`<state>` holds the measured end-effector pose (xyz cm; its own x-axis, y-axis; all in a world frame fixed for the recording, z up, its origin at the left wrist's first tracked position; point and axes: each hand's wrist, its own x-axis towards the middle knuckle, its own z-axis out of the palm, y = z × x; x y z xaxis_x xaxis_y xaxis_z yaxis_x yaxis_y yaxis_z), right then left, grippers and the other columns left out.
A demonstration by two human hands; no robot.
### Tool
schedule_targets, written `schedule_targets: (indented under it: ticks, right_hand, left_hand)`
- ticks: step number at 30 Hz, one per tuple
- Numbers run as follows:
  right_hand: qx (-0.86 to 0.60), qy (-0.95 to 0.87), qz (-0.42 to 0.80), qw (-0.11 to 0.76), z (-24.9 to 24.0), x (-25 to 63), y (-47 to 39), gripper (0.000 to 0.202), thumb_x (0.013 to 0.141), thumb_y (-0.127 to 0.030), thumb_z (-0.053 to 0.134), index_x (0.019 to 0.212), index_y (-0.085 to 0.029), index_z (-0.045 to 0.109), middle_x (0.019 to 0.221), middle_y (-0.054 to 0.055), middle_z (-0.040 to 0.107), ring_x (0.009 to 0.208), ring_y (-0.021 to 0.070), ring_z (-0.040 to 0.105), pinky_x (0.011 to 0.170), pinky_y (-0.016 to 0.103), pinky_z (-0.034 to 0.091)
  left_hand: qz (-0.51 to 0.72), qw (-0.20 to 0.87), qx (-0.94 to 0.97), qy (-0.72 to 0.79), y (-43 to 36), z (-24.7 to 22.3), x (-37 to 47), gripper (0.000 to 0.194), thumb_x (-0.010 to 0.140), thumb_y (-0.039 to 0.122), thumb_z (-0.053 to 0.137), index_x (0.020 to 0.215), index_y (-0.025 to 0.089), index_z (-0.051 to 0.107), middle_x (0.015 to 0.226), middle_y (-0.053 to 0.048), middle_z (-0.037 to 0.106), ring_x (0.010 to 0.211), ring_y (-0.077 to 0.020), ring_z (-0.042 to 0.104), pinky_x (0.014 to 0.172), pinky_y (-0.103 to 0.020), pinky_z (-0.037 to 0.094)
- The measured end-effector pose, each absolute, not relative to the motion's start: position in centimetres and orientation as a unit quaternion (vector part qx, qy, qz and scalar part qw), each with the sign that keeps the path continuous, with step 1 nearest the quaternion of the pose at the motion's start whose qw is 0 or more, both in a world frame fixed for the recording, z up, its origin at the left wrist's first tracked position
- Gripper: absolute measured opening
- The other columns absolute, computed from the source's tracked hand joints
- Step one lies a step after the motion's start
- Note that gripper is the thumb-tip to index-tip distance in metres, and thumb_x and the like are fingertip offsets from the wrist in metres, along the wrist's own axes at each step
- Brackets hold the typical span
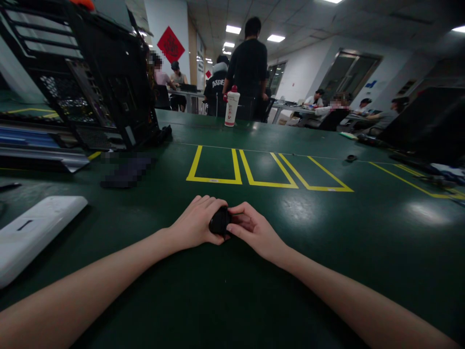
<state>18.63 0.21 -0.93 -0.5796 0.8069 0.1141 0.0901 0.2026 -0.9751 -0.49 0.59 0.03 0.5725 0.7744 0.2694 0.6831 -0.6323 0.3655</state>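
A small black rounded object (219, 221) is held low over the green table (225, 300), near the middle of the view; I cannot make out its exact kind. My left hand (198, 220) wraps round it from the left, thumb below and fingers over the top. From the right, my right hand (256, 230) pinches its edge between thumb and fingertips. Part of the object is covered by the fingers. Whether its underside touches the table cannot be seen.
Yellow tape outlines (271, 184) mark the table ahead. A white bottle (231, 109) stands at the far edge. On the left are an open black computer case (105, 87), a blurred dark flat item (127, 172) and a white device (36, 230). Several people work behind.
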Motion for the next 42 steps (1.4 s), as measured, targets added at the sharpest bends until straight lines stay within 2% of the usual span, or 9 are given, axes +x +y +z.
schedule_targets:
  ticks: [4, 9, 12, 15, 21, 26, 31, 37, 42]
  right_hand:
    - [-0.317, -0.741, 0.48, 0.346, -1.05, 18.81, 0.11, 0.028, 0.078, -0.017, 0.06, 0.103, -0.025, 0.051, 0.111, 0.002, 0.047, 0.105, 0.0176, 0.052, 0.091, 0.037, 0.047]
    - [-0.321, -0.694, 0.548, 0.34, -0.87, 18.47, 0.23, 0.017, 0.081, -0.022, 0.057, 0.096, -0.023, 0.05, 0.098, 0.001, 0.054, 0.091, 0.0162, 0.06, 0.08, 0.035, 0.052]
    - [-0.343, -0.68, 0.563, 0.321, -0.62, 18.34, 0.3, 0.025, 0.08, -0.024, 0.058, 0.101, -0.023, 0.046, 0.099, 0.002, 0.056, 0.093, 0.018, 0.06, 0.081, 0.037, 0.052]
    - [-0.352, -0.695, 0.548, 0.305, -0.44, 18.42, 0.28, 0.025, 0.081, -0.024, 0.057, 0.104, -0.022, 0.047, 0.107, 0.005, 0.054, 0.103, 0.0196, 0.056, 0.087, 0.039, 0.049]
    - [-0.305, -0.716, 0.544, 0.312, -0.73, 18.71, 0.2, 0.029, 0.078, -0.018, 0.06, 0.102, -0.024, 0.045, 0.106, 0.002, 0.053, 0.102, 0.0167, 0.057, 0.09, 0.037, 0.047]
    - [-0.323, -0.702, 0.546, 0.325, -1.01, 18.48, 0.34, 0.016, 0.083, -0.027, 0.054, 0.097, -0.024, 0.047, 0.098, 0.001, 0.055, 0.091, 0.0158, 0.06, 0.078, 0.033, 0.052]
    - [-0.36, -0.72, 0.507, 0.309, -0.71, 18.42, 0.27, 0.024, 0.084, -0.028, 0.052, 0.107, -0.022, 0.046, 0.106, 0.005, 0.055, 0.099, 0.019, 0.056, 0.085, 0.038, 0.048]
    - [-0.321, -0.751, 0.491, 0.303, -0.85, 18.82, 0.36, 0.024, 0.082, -0.02, 0.056, 0.103, -0.023, 0.046, 0.105, 0.003, 0.054, 0.1, 0.0169, 0.056, 0.088, 0.036, 0.047]
    - [-0.329, -0.739, 0.49, 0.325, -1.22, 18.6, 0.59, 0.015, 0.084, -0.028, 0.053, 0.098, -0.021, 0.048, 0.097, 0.002, 0.057, 0.09, 0.0153, 0.059, 0.08, 0.034, 0.05]
  left_hand:
    - [0.205, 0.104, 0.876, 0.424, 0.67, -0.17, -0.31, 0.051, 0.066, 0.036, 0.067, 0.109, 0.017, 0.048, 0.1, -0.007, 0.058, 0.086, -0.0238, 0.053, 0.074, -0.035, 0.037]
    - [0.207, 0.101, 0.876, 0.424, 0.73, -0.23, -0.29, 0.052, 0.066, 0.04, 0.066, 0.109, 0.016, 0.048, 0.1, -0.007, 0.058, 0.087, -0.0245, 0.053, 0.074, -0.035, 0.037]
    - [0.205, 0.104, 0.875, 0.426, 0.7, -0.18, -0.34, 0.05, 0.066, 0.04, 0.065, 0.108, 0.018, 0.048, 0.1, -0.007, 0.058, 0.087, -0.0246, 0.053, 0.073, -0.035, 0.037]
    - [0.204, 0.109, 0.874, 0.427, 0.62, -0.13, -0.37, 0.05, 0.067, 0.04, 0.065, 0.109, 0.019, 0.047, 0.1, -0.006, 0.058, 0.087, -0.024, 0.052, 0.074, -0.035, 0.037]
    - [0.192, 0.092, 0.877, 0.431, 0.64, -0.15, -0.33, 0.051, 0.066, 0.035, 0.066, 0.109, 0.016, 0.047, 0.099, -0.007, 0.057, 0.086, -0.0239, 0.052, 0.074, -0.035, 0.037]
    - [0.199, 0.092, 0.876, 0.429, 0.66, -0.29, -0.35, 0.052, 0.067, 0.041, 0.065, 0.11, 0.017, 0.047, 0.099, -0.007, 0.058, 0.087, -0.0243, 0.052, 0.074, -0.036, 0.038]
    - [0.2, 0.099, 0.875, 0.43, 0.66, -0.35, -0.35, 0.051, 0.067, 0.04, 0.065, 0.109, 0.017, 0.047, 0.1, -0.006, 0.058, 0.087, -0.0239, 0.052, 0.074, -0.035, 0.038]
    - [0.202, 0.083, 0.876, 0.43, 0.83, -0.64, -0.34, 0.053, 0.066, 0.039, 0.066, 0.109, 0.016, 0.047, 0.097, -0.006, 0.057, 0.085, -0.0232, 0.052, 0.073, -0.035, 0.037]
    - [0.196, 0.084, 0.876, 0.432, 0.75, -0.47, -0.29, 0.054, 0.066, 0.04, 0.066, 0.11, 0.015, 0.047, 0.098, -0.006, 0.057, 0.085, -0.023, 0.051, 0.074, -0.035, 0.038]
